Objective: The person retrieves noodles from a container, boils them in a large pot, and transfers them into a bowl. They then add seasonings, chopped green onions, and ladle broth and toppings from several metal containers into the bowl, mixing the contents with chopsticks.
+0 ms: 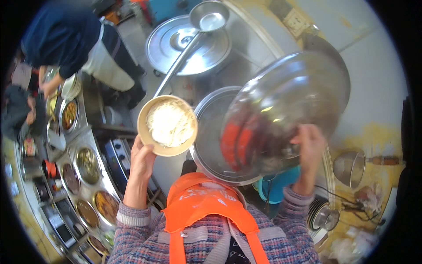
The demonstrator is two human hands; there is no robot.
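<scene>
My left hand point(143, 156) holds a paper bowl point(143, 132) of pale noodles point(171, 123) by its rim, left of a large metal pot point(211, 138). With my right hand point(308, 142) I grip a big shiny metal lid point(280, 99) near its middle. The lid is tilted and slightly blurred, over the right part of the pot. Behind the bowl, a long-handled metal ladle point(178, 64) lies across another round metal lid point(158, 43). What is inside the pot is hard to make out.
A co-worker in dark clothes and a pale apron point(107, 71) stands at upper left. Trays of food point(87, 165) line the left counter. A blue bucket point(275, 189) is beside the pot; a strainer point(349, 168) and stacked dishes point(316, 214) are at right.
</scene>
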